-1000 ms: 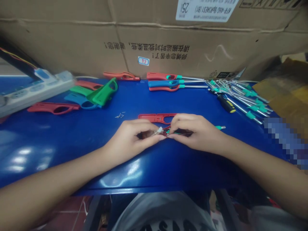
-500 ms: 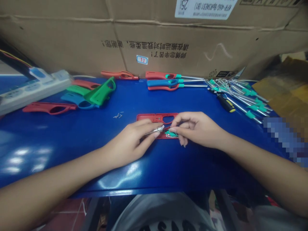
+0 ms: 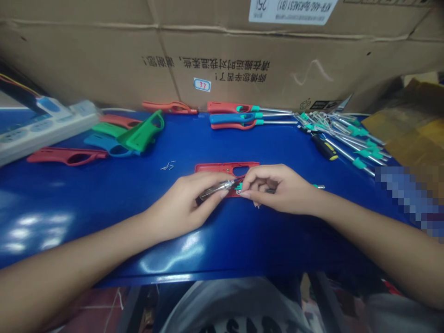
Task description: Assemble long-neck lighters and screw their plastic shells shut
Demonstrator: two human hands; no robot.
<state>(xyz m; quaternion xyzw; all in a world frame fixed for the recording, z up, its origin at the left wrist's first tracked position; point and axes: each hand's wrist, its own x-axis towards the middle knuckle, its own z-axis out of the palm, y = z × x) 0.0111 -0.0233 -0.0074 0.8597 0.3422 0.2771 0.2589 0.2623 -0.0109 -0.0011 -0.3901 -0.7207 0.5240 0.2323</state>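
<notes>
My left hand [image 3: 189, 199] is closed round a clear cylinder [image 3: 213, 188] with a metal end, which looks like a lighter's fuel tank. My right hand [image 3: 282, 190] pinches a green plastic part [image 3: 238, 186] at the lighter's middle. Beyond my right wrist shows a metal tube end with green on it [image 3: 321, 187], perhaps of the same piece. Below the hands lies a red lighter shell half [image 3: 231, 194], mostly covered by fingers. Just behind it rests another red shell half [image 3: 211, 167], inner side up, with a trigger opening.
Small screws [image 3: 168, 165] lie to the left. Farther left are coloured shells [image 3: 140, 134] and a white power strip [image 3: 45, 127]. Lighters with metal tubes [image 3: 236, 118] stand at the back by a cardboard box [image 3: 114, 60]. On the right are a screwdriver [image 3: 324, 147] and piled tube assemblies [image 3: 357, 136].
My left hand has tilted so that more of the clear cylinder shows. My right hand has shifted slightly left, and a tube end now shows past its wrist.
</notes>
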